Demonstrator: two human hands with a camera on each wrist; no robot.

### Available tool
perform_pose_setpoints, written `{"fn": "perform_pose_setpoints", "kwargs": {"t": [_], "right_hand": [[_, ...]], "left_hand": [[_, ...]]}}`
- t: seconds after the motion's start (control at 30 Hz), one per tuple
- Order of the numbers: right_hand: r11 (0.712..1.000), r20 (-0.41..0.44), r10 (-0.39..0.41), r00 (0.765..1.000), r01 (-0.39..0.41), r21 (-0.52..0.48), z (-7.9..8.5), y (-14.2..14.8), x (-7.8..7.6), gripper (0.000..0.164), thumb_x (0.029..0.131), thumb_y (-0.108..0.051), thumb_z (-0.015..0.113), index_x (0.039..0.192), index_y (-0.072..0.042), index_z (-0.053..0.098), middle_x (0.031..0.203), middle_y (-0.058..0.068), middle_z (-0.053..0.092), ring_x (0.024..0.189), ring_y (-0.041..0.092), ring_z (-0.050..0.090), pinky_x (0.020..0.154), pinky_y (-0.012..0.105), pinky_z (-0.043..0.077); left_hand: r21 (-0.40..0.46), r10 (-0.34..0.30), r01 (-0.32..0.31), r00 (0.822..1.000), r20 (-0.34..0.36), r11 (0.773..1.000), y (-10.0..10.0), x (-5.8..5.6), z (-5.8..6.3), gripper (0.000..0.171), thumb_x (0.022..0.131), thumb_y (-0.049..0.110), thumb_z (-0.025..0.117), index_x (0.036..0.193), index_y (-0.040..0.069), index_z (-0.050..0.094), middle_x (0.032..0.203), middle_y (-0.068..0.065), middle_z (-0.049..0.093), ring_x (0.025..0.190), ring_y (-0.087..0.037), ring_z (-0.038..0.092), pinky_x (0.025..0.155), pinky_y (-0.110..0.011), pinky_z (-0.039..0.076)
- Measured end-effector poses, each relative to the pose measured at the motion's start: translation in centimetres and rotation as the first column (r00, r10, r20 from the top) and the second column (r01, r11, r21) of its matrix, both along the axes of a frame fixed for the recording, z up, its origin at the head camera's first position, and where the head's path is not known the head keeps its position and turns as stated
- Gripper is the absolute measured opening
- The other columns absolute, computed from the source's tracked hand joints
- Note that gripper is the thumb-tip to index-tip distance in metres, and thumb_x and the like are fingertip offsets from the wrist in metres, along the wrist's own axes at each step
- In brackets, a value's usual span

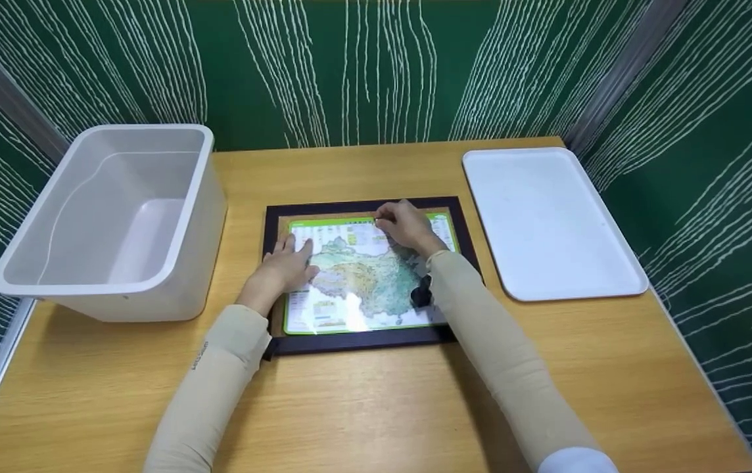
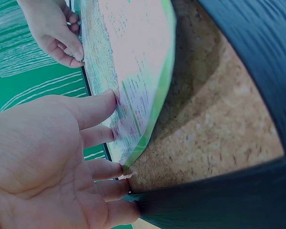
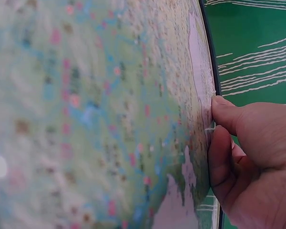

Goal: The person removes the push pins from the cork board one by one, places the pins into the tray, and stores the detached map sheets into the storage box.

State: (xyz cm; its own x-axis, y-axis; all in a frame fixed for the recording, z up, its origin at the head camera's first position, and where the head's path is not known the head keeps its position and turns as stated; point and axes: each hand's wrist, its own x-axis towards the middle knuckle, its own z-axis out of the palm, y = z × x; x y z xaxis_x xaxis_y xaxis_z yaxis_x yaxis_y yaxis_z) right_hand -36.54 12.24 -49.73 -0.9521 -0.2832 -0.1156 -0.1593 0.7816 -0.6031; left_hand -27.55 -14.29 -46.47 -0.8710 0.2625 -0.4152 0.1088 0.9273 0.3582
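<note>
A map sheet (image 1: 350,276) with a green border lies on a cork board (image 2: 224,114) with a dark frame (image 1: 363,339). My left hand (image 1: 284,268) rests on the map's left side, its fingers spread; in the left wrist view its fingertips reach the sheet's edge and the frame. At the map's top edge, my right hand (image 1: 407,225) has thumb and forefinger curled together. Between them shows a tiny pale pin-like piece (image 3: 209,128), mostly hidden by the fingers. The right forearm covers part of the map's right side.
To the left stands a deep white plastic bin (image 1: 205,217). A flat white tray (image 1: 553,223) lies at the right. Both are on the wooden table (image 1: 363,407), with green, white-streaked panels (image 1: 376,79) behind. A dark wrist-worn camera (image 1: 421,292) sits under the right wrist.
</note>
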Motion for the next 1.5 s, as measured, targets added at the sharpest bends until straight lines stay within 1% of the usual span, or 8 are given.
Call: {"fn": "perform_pose_setpoints", "kwargs": {"t": [0.27,0.6,0.87,1.03,1.27,1.33,1.5], "right_hand": [[0.999,-0.038,0.023,0.999,-0.024,-0.022,-0.16,0.08,0.09,0.024,0.106,-0.027,0.058,0.123,-0.015,0.069,0.114,0.007,0.060,0.100,0.023,0.055,0.092,0.042,0.047],[1.000,-0.029,0.002,1.000,-0.003,-0.017,-0.30,0.04,0.14,0.024,0.105,-0.030,0.057,0.121,-0.015,0.069,0.114,0.005,0.059,0.099,0.022,0.055,0.090,0.041,0.048],[1.000,-0.014,-0.016,1.000,0.015,-0.015,-0.34,-0.08,0.09,0.025,0.106,-0.033,0.056,0.119,-0.015,0.068,0.112,0.004,0.057,0.096,0.021,0.054,0.087,0.040,0.048],[0.999,-0.006,-0.025,1.000,0.024,-0.036,-0.36,-0.14,0.13,0.023,0.104,-0.032,0.060,0.116,-0.015,0.069,0.111,0.004,0.058,0.096,0.021,0.056,0.087,0.039,0.048],[0.998,-0.017,-0.022,1.000,0.021,-0.051,-0.42,-0.07,0.22,0.023,0.102,-0.032,0.063,0.116,-0.015,0.069,0.111,0.006,0.058,0.097,0.023,0.054,0.090,0.041,0.047],[0.998,-0.002,-0.029,1.000,0.028,-0.064,-0.39,-0.03,0.13,0.021,0.102,-0.031,0.065,0.115,-0.016,0.070,0.110,0.005,0.058,0.097,0.022,0.055,0.089,0.040,0.047],[0.988,0.057,-0.049,0.997,0.056,-0.141,-0.12,0.08,-0.03,0.018,0.100,-0.026,0.068,0.114,-0.016,0.072,0.108,0.002,0.064,0.095,0.021,0.058,0.086,0.039,0.049]], "left_hand": [[0.003,-0.002,0.002,1.000,0.003,1.000,-0.12,0.13,-0.08,0.065,0.110,0.035,0.041,0.163,0.008,0.016,0.166,-0.027,-0.003,0.153,-0.043,-0.005,0.120,-0.061,0.008],[0.005,0.017,-0.017,1.000,0.013,1.000,-0.03,0.13,-0.14,0.066,0.109,0.038,0.042,0.163,0.010,0.016,0.167,-0.025,-0.002,0.153,-0.041,-0.006,0.121,-0.059,0.007],[-0.011,0.011,-0.010,1.000,0.014,1.000,-0.04,0.15,-0.15,0.066,0.110,0.037,0.041,0.163,0.010,0.016,0.167,-0.026,-0.003,0.153,-0.042,-0.006,0.121,-0.060,0.007],[-0.011,0.011,-0.011,1.000,0.012,1.000,-0.02,0.16,-0.11,0.065,0.110,0.037,0.041,0.163,0.009,0.016,0.166,-0.026,-0.003,0.153,-0.042,-0.006,0.121,-0.060,0.007],[0.000,0.004,-0.004,1.000,0.017,1.000,-0.03,0.05,-0.11,0.065,0.110,0.035,0.041,0.163,0.008,0.015,0.166,-0.027,-0.003,0.153,-0.044,-0.005,0.121,-0.061,0.007],[0.000,0.002,-0.002,1.000,0.018,1.000,-0.05,-0.01,-0.10,0.065,0.110,0.036,0.040,0.163,0.008,0.015,0.166,-0.028,-0.003,0.152,-0.045,-0.005,0.121,-0.061,0.007],[0.000,0.008,-0.008,1.000,0.020,1.000,0.03,0.04,0.12,0.066,0.110,0.037,0.040,0.163,0.009,0.014,0.166,-0.027,-0.004,0.153,-0.044,-0.005,0.121,-0.060,0.006]]}}
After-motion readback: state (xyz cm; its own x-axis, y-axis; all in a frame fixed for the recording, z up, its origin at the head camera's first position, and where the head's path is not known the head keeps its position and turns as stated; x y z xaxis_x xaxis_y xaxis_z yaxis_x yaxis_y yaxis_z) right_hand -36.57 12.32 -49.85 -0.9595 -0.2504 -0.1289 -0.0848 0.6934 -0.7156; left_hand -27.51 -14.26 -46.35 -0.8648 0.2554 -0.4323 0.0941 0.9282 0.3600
